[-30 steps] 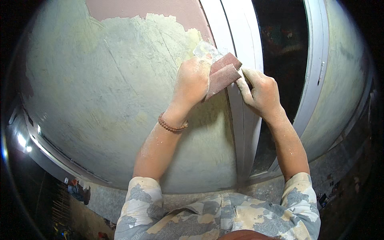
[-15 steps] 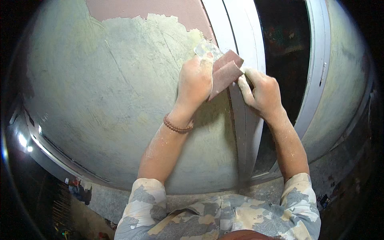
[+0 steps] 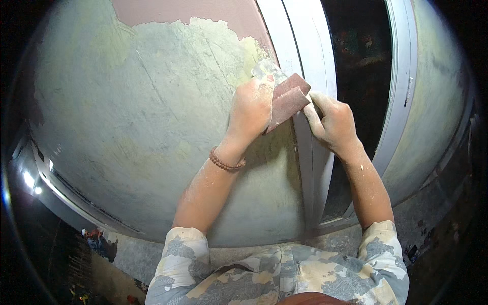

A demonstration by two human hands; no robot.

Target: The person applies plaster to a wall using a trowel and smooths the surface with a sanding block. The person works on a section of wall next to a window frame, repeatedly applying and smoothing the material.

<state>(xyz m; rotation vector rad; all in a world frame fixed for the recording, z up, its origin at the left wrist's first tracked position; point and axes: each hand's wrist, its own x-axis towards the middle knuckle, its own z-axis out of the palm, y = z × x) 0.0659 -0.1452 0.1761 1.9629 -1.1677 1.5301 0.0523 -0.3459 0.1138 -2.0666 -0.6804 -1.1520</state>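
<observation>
My left hand (image 3: 252, 108) is closed around a folded reddish-brown sheet of sandpaper (image 3: 287, 109) and a shiny, pale flat piece (image 3: 268, 70) that sticks out above my thumb; its exact kind is unclear. The sandpaper has two overlapping flaps slanting up to the right. At its right edge, the thumb and forefinger of my right hand (image 3: 333, 121) are pinched on it, and the other fingers curl in. White dust coats both hands. Behind them is a wall (image 3: 168, 112) with a grey-green patchy surface, topped by a pinkish-brown coat (image 3: 188, 11).
A white door or window frame (image 3: 310, 46) runs beside the wall, with a dark opening (image 3: 361, 66) to its right. Another white frame strip (image 3: 405, 66) borders that opening. Small items (image 3: 96, 241) lie on the floor at lower left, and a bright lamp glow (image 3: 29, 179) shows at far left.
Both hands still hold the sandpaper in nearly the same pose. The sandpaper and pale piece appear slightly lower in the picture, while the wall has shifted slightly right.
</observation>
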